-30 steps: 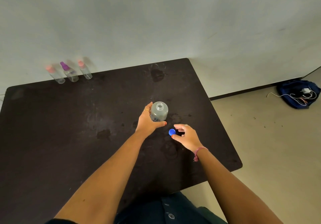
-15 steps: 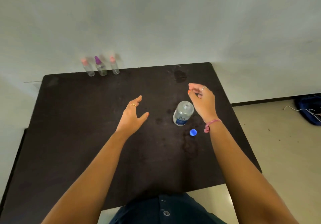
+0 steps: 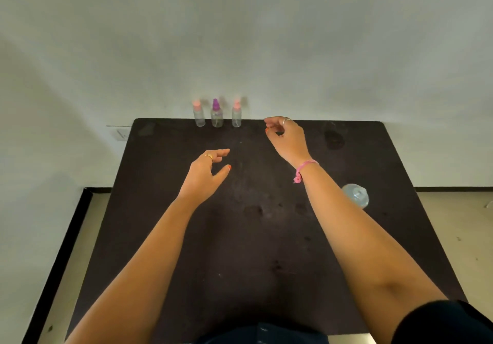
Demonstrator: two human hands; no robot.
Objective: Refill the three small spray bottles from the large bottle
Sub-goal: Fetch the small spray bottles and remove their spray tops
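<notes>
While both hands (image 3: 205, 175) (image 3: 286, 138) hover with loosely curled, empty fingers, three clear spray bottles (image 3: 217, 114) stand upright.

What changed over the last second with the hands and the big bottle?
The left hand let go of the large bottle; the right hand set down the blue cap, now out of sight. Both reach, empty, toward the three spray bottles, which stayed at the table's far edge.

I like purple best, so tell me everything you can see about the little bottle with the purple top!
The purple-topped spray bottle is small, with a clear, plastic-looking body and a purple sprayer on top. It stands upright at the far edge of the dark table, by the wall, in the middle between two pink-topped bottles. Nothing touches it. It looks slightly blurry, so whether it holds liquid is unclear.
</notes>
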